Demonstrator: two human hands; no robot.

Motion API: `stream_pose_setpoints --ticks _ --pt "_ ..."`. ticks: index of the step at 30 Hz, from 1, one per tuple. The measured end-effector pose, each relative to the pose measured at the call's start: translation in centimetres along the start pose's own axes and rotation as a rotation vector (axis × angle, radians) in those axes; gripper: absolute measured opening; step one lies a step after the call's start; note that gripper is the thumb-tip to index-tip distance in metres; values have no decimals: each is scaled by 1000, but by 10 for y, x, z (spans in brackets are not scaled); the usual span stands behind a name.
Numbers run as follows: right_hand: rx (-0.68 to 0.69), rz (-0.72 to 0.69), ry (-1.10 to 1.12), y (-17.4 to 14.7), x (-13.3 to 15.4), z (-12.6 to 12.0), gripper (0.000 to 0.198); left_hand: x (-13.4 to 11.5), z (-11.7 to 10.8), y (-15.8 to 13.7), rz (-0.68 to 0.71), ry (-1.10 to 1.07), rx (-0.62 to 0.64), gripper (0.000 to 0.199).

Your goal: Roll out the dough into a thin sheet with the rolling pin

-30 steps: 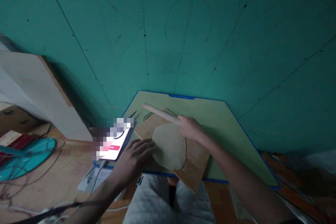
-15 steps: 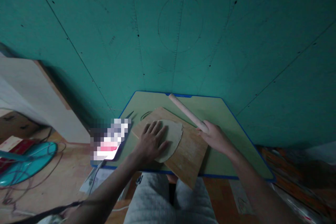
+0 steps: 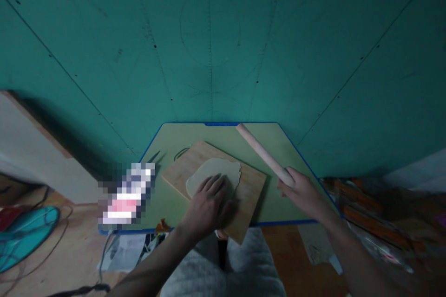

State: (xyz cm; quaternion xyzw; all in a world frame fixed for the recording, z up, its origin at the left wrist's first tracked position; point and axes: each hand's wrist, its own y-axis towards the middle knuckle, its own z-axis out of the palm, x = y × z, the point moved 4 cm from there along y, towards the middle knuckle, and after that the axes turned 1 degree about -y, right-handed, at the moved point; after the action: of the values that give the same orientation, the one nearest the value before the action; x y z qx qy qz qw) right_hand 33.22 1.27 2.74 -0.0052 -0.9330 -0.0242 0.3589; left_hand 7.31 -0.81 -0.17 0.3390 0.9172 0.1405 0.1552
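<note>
Table point(image 3: 190, 132): overhanging board point(image 3: 249, 204) could tip if left hand point(image 3: 204, 206), loosely open on dough point(image 3: 209, 169), presses; right hand point(image 3: 301, 190) grips rolling pin point(image 3: 264, 154).

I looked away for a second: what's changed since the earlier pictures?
The right hand has swung right, carrying the rolling pin away from the far side of the dough. The left hand has moved from the dough's left edge onto its near side. The dough's right edge now looks ragged. Nothing was let go: the right hand still grips the rolling pin, and the dough remains on the wooden board.
</note>
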Motion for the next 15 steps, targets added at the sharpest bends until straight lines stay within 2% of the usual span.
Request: stream_pose_setpoints --ticks 4,7,9,12,15 --pt "-37 -29 -71 -4 -2 1 24 1 -2 5 -10 -17 17 42" --pt "-17 -69 -94 -7 5 4 27 18 -12 8 -31 -117 58 37" --pt "33 -68 -82 -10 10 9 25 40 -24 6 -125 -185 7 40" --pt "133 -75 -43 -14 16 17 25 74 -43 6 -311 -227 -154 48" --pt "192 -112 -32 -12 21 27 26 83 -45 23 -298 -196 -141 52"
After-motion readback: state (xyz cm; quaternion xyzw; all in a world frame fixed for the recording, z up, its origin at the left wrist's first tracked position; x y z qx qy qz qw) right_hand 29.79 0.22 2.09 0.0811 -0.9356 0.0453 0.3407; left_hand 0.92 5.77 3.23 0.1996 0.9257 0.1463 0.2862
